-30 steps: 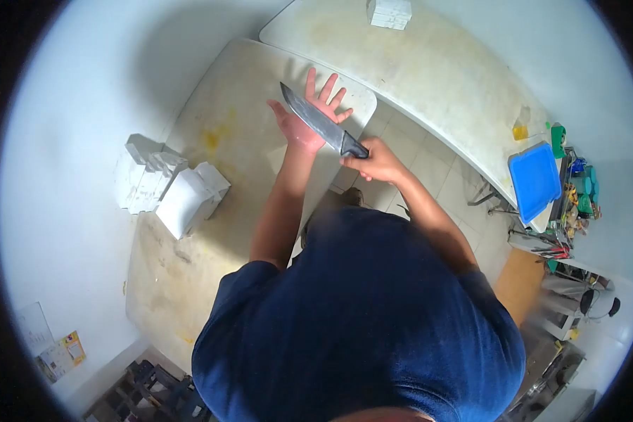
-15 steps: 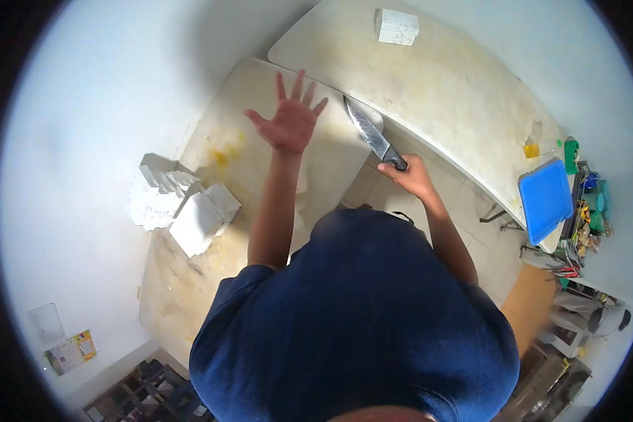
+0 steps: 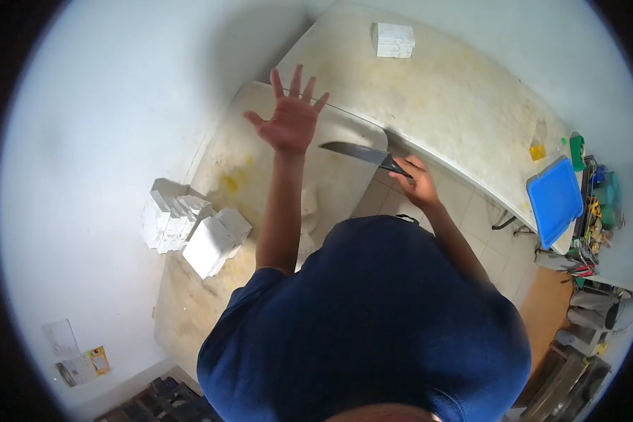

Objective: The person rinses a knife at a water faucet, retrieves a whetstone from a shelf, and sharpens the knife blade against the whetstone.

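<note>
My left hand (image 3: 290, 122) is raised over the near table with its palm showing and the fingers spread, holding nothing. My right hand (image 3: 418, 183) is closed around the black handle of a kitchen knife (image 3: 357, 151). The blade points left, towards my left wrist, with a gap between its tip and my arm. Below and left of my left hand, stacks of white boxes (image 3: 211, 243) stand on the near table (image 3: 260, 172), close to the wall. Part of a pale thing beside my left forearm is hidden.
A second table (image 3: 443, 105) runs across the back, bearing a white box stack (image 3: 394, 40). At its right end are a blue tray (image 3: 555, 202), a container of yellow liquid (image 3: 537, 151) and a green object (image 3: 577, 152). Shelves with tools stand at the right.
The knife has turned from pointing up and left to pointing nearly straight left. My left hand stays raised and spread. The whole view has shifted slightly.
</note>
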### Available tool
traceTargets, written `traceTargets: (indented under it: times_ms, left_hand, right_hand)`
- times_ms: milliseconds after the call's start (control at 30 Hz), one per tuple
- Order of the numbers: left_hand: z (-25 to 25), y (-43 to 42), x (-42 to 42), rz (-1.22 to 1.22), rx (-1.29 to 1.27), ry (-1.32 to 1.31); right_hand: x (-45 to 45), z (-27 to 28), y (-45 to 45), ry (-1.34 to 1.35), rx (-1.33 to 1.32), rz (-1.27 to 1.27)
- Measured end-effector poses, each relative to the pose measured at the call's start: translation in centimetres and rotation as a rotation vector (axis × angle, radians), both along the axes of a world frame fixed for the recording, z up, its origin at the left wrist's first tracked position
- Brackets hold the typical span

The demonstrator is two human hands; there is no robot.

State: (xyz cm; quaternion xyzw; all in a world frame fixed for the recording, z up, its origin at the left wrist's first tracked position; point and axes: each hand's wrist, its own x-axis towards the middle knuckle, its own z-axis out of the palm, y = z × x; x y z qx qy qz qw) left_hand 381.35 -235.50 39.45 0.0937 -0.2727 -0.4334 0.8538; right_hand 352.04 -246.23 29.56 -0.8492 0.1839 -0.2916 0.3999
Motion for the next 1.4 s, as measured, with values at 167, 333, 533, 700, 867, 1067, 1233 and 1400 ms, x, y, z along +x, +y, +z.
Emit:
traceTargets:
  times_ms: [167,333,533,700,867,1067,1233,1400]
  left_hand:
    - [0.0,0.4,0.9,-0.018,-0.078,0.076]
    - [-1.1,-0.9,-1.3,-0.106,-0.021,0.073]
    - [0.4,-1.5,-3.6,-0.184,-0.01,0.057]
    - [0.2,-1.3,-3.6,-0.08,0.087,-0.072]
    - [-1.2,-0.9,-3.3,-0.158,-0.016,0.069]
    - [-0.5,-0.2,-4.3,-0.061,0.13,-0.021]
    - [-1.8,1.5,-4.0,-0.042,0.321,-0.062]
    - [-5.2,4.5,-4.7,-0.008,0.626,-0.279]
  right_hand:
    - [-0.1,1.3,-0.2,-0.112,-0.148,-0.108]
    - [1.8,3.8,0.5,-0.228,-0.06,-0.042]
    - [2.5,2.3,1.8,-0.141,0.042,0.027]
    - [2.7,2.9,1.4,0.026,0.202,0.092]
    - [2.7,1.6,1.6,0.038,0.149,0.103]
    - [2.2,1.3,2.5,-0.029,0.128,0.039]
    - [1.9,0.5,2.4,-0.108,0.08,-0.012]
    - [1.2,1.7,2.6,-0.043,0.037,-0.131]
